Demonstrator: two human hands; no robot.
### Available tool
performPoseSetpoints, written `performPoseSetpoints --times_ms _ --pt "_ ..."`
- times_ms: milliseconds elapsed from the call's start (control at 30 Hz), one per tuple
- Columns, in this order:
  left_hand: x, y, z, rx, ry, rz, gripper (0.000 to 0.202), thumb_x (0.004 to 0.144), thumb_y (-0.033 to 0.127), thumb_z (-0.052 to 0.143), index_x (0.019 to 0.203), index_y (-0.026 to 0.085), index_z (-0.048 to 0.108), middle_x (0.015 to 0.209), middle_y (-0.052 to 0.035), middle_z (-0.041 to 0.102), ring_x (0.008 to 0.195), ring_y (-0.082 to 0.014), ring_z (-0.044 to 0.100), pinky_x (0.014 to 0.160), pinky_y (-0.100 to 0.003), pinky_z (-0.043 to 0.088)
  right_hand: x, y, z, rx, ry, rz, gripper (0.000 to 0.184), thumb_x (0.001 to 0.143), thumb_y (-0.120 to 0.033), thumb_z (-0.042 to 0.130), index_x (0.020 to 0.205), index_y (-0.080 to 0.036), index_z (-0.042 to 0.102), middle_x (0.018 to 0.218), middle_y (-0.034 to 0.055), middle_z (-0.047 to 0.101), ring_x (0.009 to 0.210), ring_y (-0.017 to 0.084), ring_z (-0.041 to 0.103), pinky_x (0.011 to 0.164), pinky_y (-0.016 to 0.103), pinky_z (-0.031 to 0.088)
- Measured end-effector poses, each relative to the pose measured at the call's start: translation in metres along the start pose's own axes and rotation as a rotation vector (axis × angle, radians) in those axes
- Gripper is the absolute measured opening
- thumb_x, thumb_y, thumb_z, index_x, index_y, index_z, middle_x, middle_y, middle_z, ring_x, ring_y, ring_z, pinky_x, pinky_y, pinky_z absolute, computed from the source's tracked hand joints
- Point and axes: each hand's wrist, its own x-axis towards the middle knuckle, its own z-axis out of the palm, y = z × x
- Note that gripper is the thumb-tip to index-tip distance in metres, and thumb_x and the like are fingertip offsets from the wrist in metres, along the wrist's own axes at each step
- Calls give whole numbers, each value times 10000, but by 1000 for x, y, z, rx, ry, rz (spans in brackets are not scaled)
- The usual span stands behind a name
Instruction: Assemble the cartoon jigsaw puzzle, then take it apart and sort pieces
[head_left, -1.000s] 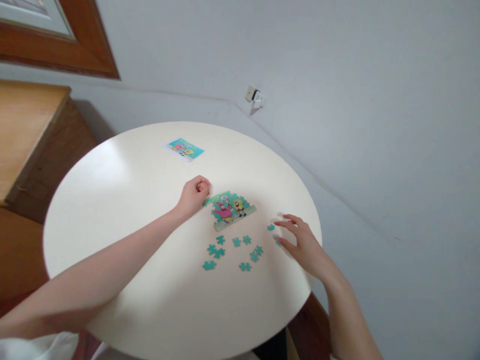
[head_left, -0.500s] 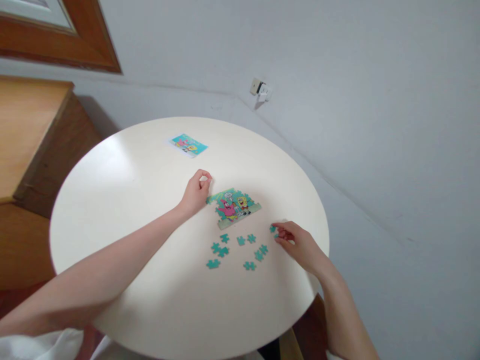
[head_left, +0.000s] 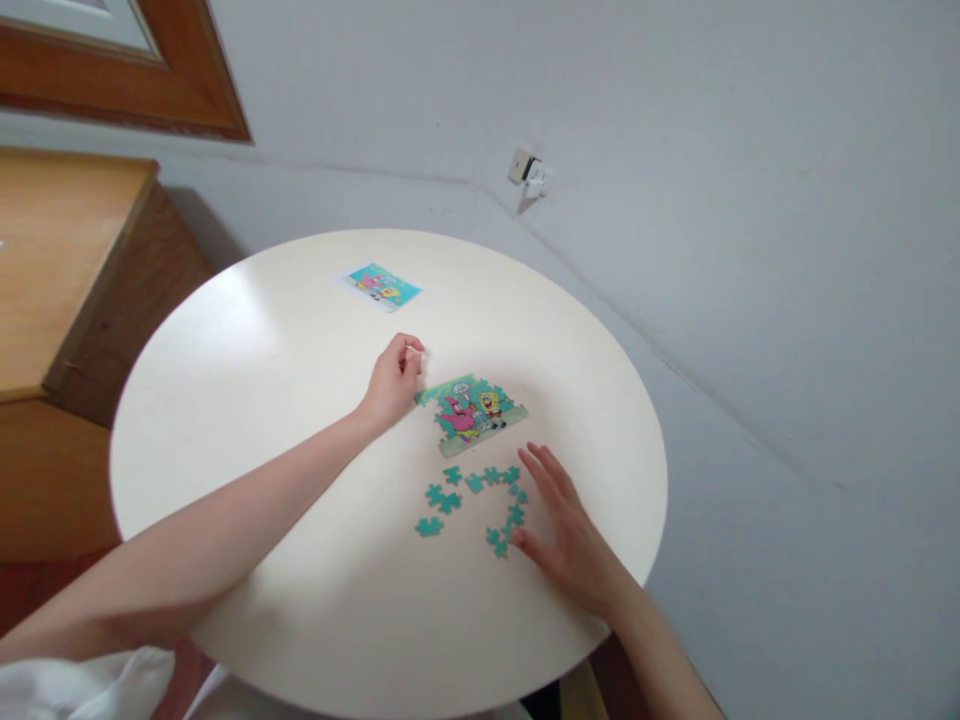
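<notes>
A partly joined jigsaw puzzle with cartoon figures lies on the white round table. Beside its upper left corner, my left hand rests with fingers curled in; whether anything is between them is hidden. Below the puzzle, my right hand is open, its fingers spread and its thumb at a cluster of loose teal jigsaw pieces. More loose pieces lie to the left of that cluster, several of them close together or touching.
A reference picture card with the same cartoon figures lies toward the far side of the table. A wooden cabinet stands at the left. The wall behind bears a socket with a white plug.
My right hand has moved left and down and opened, letting go of the puzzle piece it held. The right-hand loose pieces are bunched closer together. My left hand has barely moved.
</notes>
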Motion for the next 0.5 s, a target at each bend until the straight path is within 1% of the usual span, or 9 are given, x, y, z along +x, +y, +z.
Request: performPoseSetpoints --times_ms 33,67,133,267,400,500 --pt "0 1 0 -2 1 -5 121 753 79 476 801 186 508 531 73 459 483 -82 406 478 -175 300 -1 -2 2 -57 -73 -36 751 826 -515 512 1451 -235 205 1487 135 271 1385 303 206 1070 536 314" --pt "1 2 0 -9 -1 -16 139 739 64 480 801 184 513 555 66 484 501 -83 423 494 -180 316 -1 -4 4 -111 -134 -68 792 809 -548 517 1458 -233 188 1504 133 238 1395 316 163 1081 555 280" --pt "1 3 1 -29 -5 -43 159 715 48 494 798 181 522 576 64 498 519 -83 440 512 -186 330 1 -10 8 -196 -206 -111 805 796 -580 510 1456 -232 207 1514 130 217 1398 332 135 1092 578 232" --pt "3 1 3 -51 17 -79 145 710 56 511 783 180 522 565 69 490 519 -84 443 519 -190 332 10 -21 13 -242 -242 -169 729 841 -532 465 1457 -238 210 1514 124 219 1397 326 147 1092 576 228" --pt "3 0 2 -47 33 -68 122 738 66 486 785 176 511 569 64 494 525 -81 446 515 -184 321 19 -30 17 -220 -259 -230 668 867 -482 441 1453 -245 225 1506 115 247 1392 318 175 1091 559 246" --pt "3 1 -2 -33 40 -83 68 764 118 493 787 180 511 493 83 421 468 -80 404 472 -182 280 22 -33 20 -181 -265 -294 650 872 -475 433 1448 -239 245 1488 116 294 1384 316 205 1088 560 250"
